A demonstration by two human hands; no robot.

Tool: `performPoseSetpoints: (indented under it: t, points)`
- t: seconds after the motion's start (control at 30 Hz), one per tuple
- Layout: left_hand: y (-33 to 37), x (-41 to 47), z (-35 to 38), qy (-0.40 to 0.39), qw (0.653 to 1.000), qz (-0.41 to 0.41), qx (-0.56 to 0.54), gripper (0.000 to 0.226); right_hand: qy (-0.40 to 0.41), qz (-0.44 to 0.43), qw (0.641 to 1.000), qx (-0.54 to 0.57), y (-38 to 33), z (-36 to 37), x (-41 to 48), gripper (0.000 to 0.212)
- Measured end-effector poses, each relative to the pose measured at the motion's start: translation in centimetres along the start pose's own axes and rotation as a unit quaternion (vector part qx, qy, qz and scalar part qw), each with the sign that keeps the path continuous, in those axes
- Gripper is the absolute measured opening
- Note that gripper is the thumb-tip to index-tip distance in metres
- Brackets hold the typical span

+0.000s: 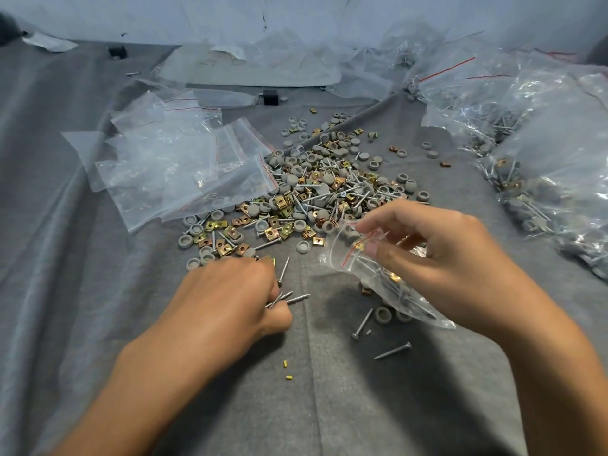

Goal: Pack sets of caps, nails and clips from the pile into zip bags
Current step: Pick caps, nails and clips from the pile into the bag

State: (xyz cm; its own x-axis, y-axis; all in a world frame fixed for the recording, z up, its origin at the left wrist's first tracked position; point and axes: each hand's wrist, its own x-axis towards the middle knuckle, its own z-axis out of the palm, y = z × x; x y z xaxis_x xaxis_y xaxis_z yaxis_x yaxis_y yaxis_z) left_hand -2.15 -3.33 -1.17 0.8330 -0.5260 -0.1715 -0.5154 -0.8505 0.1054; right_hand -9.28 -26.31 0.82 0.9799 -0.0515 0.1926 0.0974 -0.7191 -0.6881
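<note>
A lot was done: many full bags (533, 179) lay at the right of the frame. A lot was left too: a big pile (329, 189) of caps, nails and clips sat in the middle, with empty bags (171, 166) at the upper left. The right hand (444, 255) pinched a clear zip bag (378, 278) with some parts inside, just right of the middle. The left hand (227, 297) gripped a few nails (289, 296) by the pile.

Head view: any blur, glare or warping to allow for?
Head view: the pile is sharp; the right hand and its zip bag are slightly motion-blurred; the filled bags at right throw white glare; a soft shadow lies on the cloth under the zip bag; wide-angle bending shows at the edges.
</note>
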Motion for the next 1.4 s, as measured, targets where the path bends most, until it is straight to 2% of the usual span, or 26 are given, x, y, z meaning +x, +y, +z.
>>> performPoseSetpoints:
  t: [0.1, 0.23, 0.43, 0.63, 0.73, 0.9, 1.03, 1.27, 1.4]
  points:
    - [0.0, 0.1, -0.1, -0.007, 1.000, -0.001, -0.008, 0.027, -0.008, 0.001, 1.000, -0.006, -0.1, 0.1, 0.0, 0.019]
    - [0.0, 0.1, -0.1, 0.029, 1.000, 0.008, 0.004, 0.016, -0.007, 0.000, 1.000, -0.005, 0.0, 0.1, 0.0, 0.019]
    - [0.9, 0.4, 0.1, 0.036, 0.995, 0.001, 0.091, 0.019, -0.007, 0.001, 1.000, -0.010, 0.1, 0.2, 0.0, 0.021]
    - [1.1, 0.6, 0.4, 0.048, 0.996, 0.002, 0.075, 0.010, -0.008, -0.002, 1.000, -0.007, 0.0, 0.2, 0.0, 0.019]
    - [0.6, 0.7, 0.4, 0.065, 0.998, 0.015, 0.016, 0.008, -0.009, -0.002, 1.000, -0.006, 0.0, 0.2, 0.0, 0.018]
    - [-0.4, 1.2, 0.0, 0.101, 0.980, 0.028, -0.171, 0.012, -0.008, -0.003, 1.000, 0.000, 0.0, 0.2, 0.0, 0.015]
    - [-0.5, 1.5, 0.3, 0.099, 0.970, 0.079, -0.210, 0.021, -0.007, -0.003, 1.000, 0.001, 0.0, 0.2, -0.1, 0.016]
    - [1.2, 2.1, 0.6, 0.156, 0.937, 0.113, -0.291, 0.011, -0.010, -0.011, 1.000, -0.005, -0.1, 0.4, 0.1, 0.014]
    - [2.1, 2.7, 1.0, 0.165, 0.899, 0.114, -0.390, 0.014, -0.011, -0.015, 1.000, -0.002, -0.1, 0.4, 0.1, 0.014]
